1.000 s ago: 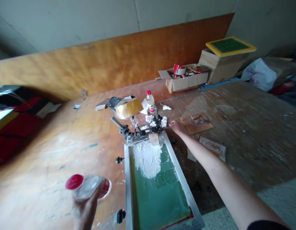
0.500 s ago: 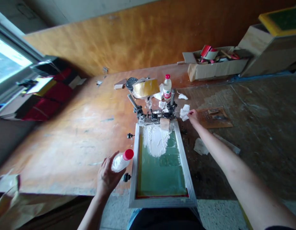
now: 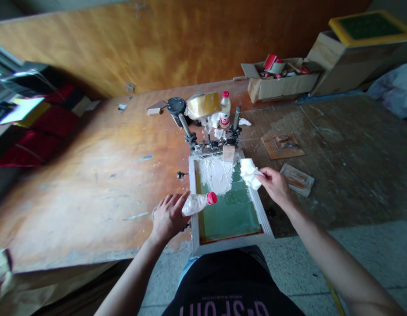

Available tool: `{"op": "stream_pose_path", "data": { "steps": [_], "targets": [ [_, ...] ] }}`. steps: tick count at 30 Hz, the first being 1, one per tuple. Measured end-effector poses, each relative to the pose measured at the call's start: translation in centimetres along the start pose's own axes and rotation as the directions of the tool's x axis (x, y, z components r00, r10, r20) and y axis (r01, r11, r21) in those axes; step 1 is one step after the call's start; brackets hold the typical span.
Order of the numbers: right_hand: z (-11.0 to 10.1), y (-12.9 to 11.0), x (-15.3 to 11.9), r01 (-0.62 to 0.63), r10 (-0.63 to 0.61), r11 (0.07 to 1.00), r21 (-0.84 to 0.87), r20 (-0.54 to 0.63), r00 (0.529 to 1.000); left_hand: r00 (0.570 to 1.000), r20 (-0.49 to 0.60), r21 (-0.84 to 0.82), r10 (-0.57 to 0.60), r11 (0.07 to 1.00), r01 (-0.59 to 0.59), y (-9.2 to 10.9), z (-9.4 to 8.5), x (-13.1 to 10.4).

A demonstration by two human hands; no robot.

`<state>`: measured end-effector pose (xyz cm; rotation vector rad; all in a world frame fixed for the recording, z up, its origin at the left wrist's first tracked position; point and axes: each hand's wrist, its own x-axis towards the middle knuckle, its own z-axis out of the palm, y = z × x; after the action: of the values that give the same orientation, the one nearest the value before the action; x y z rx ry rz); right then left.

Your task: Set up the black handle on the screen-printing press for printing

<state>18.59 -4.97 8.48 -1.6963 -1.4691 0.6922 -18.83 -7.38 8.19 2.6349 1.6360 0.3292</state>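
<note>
Held bottle [image 3: 196, 204]: lower part mostly behind left hand [image 3: 168, 216]. Red boxes [image 3: 34, 147] blurred, cut off by left edge. Plastic bag [image 3: 396, 90] runs past right edge. Shirt [image 3: 225, 278] lettering cut at bottom. Standing bottle [image 3: 225, 106]: label's fine print too small.

Torso: 1 black fabric top [image 3: 231, 274], printed with 2 lines of lettering: small, dim; below, large purple-pink capitals [image 3: 225, 308], partly cropped. Light-blue legwear [image 3: 187, 268] visible beside it.
</note>
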Motion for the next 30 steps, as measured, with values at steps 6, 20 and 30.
{"op": "stream_pose_path", "data": {
  "steps": [6,20,30],
  "targets": [
    [1.3,-3.1,-5.8,-0.049,0.047,0.988,-0.147,-0.017,0.999,0.993,0.088,0.089,0.076,0.992,-0.084,1.0,-0.9,1.1],
    [4.4,-2.6,-7.4,-0.005,0.014,0.966,-0.257,0.035,0.999,0.956,0.203,0.109,0.213,0.965,-0.238,2.4,-1.1,2.8],
    [3.7,-1.9,-7.8,-0.015,0.022,0.970,-0.241,0.025,0.999,0.943,0.229,0.186,0.241,0.940,-0.286,1.3,-2.3,3.1]
  ]
}}
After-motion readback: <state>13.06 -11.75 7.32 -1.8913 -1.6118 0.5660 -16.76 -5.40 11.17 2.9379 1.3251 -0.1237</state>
